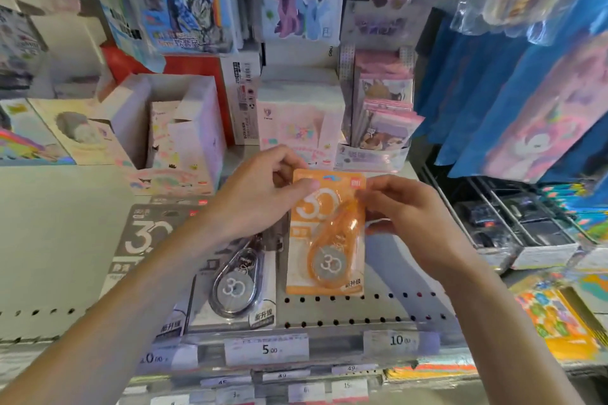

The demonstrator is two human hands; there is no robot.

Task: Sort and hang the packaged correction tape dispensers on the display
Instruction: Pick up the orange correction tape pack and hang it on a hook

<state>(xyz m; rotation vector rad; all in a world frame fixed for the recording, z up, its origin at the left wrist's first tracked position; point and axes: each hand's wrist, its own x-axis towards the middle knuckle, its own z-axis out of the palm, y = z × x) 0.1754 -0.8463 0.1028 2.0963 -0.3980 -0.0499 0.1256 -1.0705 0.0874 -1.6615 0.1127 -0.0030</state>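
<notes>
Currently held over shelf (378, 309): orange correction tape pack (327, 233), upper corners pinched by left hand (260, 204) at 9 o'clock, right hand (399, 207) at 3. Likely light; stiff card, slippery blister; best gripped by card edges. Grey pack (235, 283) at 8 o'clock.

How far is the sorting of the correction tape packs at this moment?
Done: grey-black carded correction tape packs are already grouped on the left of the perforated shelf. In hand: the left hand and right hand both pinch the top of one orange carded correction tape pack. Left: placing this pack; whether more packs wait is not visible.
</notes>
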